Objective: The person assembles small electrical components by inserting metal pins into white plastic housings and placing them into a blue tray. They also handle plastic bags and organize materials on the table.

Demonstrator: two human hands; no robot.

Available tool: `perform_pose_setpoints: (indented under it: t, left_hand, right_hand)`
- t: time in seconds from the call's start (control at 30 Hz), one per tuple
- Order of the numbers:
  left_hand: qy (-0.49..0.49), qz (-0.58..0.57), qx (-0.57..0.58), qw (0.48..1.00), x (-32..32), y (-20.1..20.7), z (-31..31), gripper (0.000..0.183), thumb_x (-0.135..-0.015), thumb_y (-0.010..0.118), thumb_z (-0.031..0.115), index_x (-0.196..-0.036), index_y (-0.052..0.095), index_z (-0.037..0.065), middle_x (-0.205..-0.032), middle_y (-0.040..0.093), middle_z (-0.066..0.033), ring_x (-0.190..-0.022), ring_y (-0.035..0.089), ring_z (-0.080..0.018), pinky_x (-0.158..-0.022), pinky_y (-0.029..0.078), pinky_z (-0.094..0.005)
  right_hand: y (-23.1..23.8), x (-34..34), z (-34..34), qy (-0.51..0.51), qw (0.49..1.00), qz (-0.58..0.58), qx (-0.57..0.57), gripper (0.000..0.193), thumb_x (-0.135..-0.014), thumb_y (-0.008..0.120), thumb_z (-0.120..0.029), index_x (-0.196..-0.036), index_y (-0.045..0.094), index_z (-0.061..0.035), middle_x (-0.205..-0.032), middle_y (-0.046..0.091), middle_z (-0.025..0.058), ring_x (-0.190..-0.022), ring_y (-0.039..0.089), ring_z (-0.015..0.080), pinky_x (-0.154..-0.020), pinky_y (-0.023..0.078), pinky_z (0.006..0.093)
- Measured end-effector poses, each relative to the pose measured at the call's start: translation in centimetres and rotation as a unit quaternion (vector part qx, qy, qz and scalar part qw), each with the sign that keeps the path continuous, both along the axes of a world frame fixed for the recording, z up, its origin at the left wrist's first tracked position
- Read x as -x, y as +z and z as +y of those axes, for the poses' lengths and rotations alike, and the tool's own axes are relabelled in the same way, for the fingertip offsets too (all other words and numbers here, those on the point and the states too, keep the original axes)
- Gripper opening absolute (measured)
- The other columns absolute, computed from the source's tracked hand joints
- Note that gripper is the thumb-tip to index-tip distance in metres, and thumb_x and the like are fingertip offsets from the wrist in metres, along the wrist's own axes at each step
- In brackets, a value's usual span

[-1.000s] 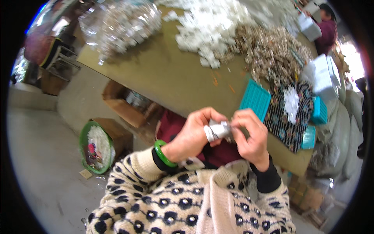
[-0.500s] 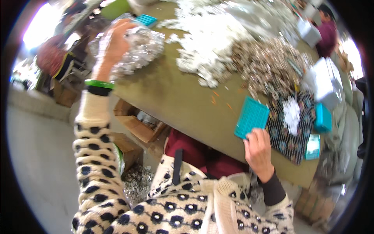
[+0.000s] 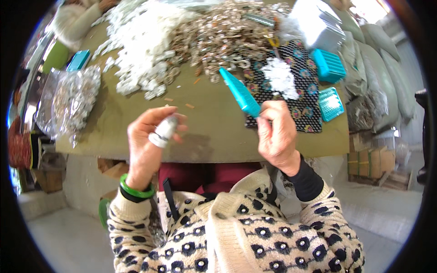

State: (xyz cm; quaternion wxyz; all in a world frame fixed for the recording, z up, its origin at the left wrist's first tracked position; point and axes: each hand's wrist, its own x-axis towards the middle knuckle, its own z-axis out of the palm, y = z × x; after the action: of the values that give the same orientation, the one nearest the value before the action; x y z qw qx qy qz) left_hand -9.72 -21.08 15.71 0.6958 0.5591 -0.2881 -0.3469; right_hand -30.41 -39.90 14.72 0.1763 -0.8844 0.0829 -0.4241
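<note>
My right hand (image 3: 277, 132) pinches the near end of a turquoise plastic tray (image 3: 239, 93) between thumb and fingers. The tray is tilted almost edge-on above the table, its far end pointing up and left. Left of it, my left hand (image 3: 152, 134) hovers over the table's front edge with fingers apart, nothing visible in it. A white wrap (image 3: 163, 132) covers its thumb. Under and beyond the tray lies a dark patterned cloth (image 3: 305, 120), bearing a small heap of white pieces (image 3: 280, 77).
Farther back spread a white heap (image 3: 141, 41) and a brownish shiny heap (image 3: 223, 34). A clear bag of shiny pieces (image 3: 68, 102) lies left. Turquoise trays (image 3: 328, 66) and white containers (image 3: 316, 22) stand right. Another person's sleeve (image 3: 75, 22) shows far left.
My left hand has left the bag of shiny pieces and come back toward the middle. My right hand has lifted the turquoise tray and tilted it. The view has turned.
</note>
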Motion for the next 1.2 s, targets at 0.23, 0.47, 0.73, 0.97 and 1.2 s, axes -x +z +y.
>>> perform_pose_setpoints:
  t: [0.23, 0.47, 0.73, 0.97, 1.2]
  left_hand:
    - [-0.145, 0.213, -0.012, 0.966, 7.2, -0.3, -6.8, 0.046, -0.092, 0.065, 0.012, -0.131, 0.049, -0.006, -0.113, 0.067, -0.0152, -0.098, 0.067, -0.0201, -0.072, 0.060, -0.0340]
    - [-0.243, 0.033, -0.075, 0.967, 9.6, 1.1, -11.4, 0.034, -0.094, 0.056, -0.003, -0.129, 0.054, -0.003, -0.107, 0.069, -0.0090, -0.084, 0.066, -0.0123, -0.066, 0.056, -0.0256]
    - [-0.350, -0.089, 0.002, 0.933, 14.8, 1.6, -21.6, 0.044, -0.094, 0.063, 0.004, -0.135, 0.049, -0.002, -0.108, 0.068, -0.0102, -0.094, 0.064, -0.0136, -0.082, 0.052, -0.0270]
    - [-0.280, -0.246, 0.039, 0.927, 19.4, -0.4, -29.2, 0.038, -0.088, 0.068, 0.003, -0.124, 0.058, -0.003, -0.103, 0.071, -0.0146, -0.094, 0.067, -0.0179, -0.080, 0.055, -0.0319]
    - [-0.199, -0.543, 0.057, 0.813, 21.9, -2.4, -33.4, 0.059, -0.084, 0.073, 0.026, -0.130, 0.050, -0.004, -0.112, 0.062, -0.0224, -0.106, 0.059, -0.0418, -0.090, 0.049, -0.0483]
  right_hand:
    - [0.2, 3.1, 2.6, 0.059, 0.993, 0.058, 0.087, 0.014, -0.077, 0.063, -0.003, -0.089, 0.057, -0.0007, -0.100, 0.059, 0.0131, -0.090, 0.059, 0.0274, -0.080, 0.046, 0.0414]
    - [1.1, 8.0, -1.8, -0.154, 0.962, -0.058, -0.219, 0.058, -0.083, 0.074, -0.009, -0.132, 0.043, -0.0002, -0.121, 0.055, 0.0170, -0.104, 0.058, 0.0241, -0.087, 0.049, 0.0355]
    - [1.0, 13.9, -9.0, -0.121, 0.782, -0.261, -0.553, 0.047, -0.087, 0.068, 0.002, -0.129, 0.048, 0.0038, -0.111, 0.066, 0.0100, -0.095, 0.064, 0.0151, -0.086, 0.052, 0.0297]
    - [-0.8, 19.3, -17.1, -0.407, 0.836, -0.188, -0.318, 0.043, -0.083, 0.073, -0.005, -0.120, 0.053, 0.0026, -0.104, 0.066, 0.0125, -0.090, 0.064, 0.0186, -0.083, 0.050, 0.0316]
    - [-3.0, 20.5, -19.5, -0.532, 0.834, 0.150, -0.003, 0.060, -0.080, 0.078, -0.030, -0.123, 0.055, 0.0046, -0.112, 0.062, 0.0221, -0.110, 0.055, 0.0423, -0.091, 0.046, 0.0495]
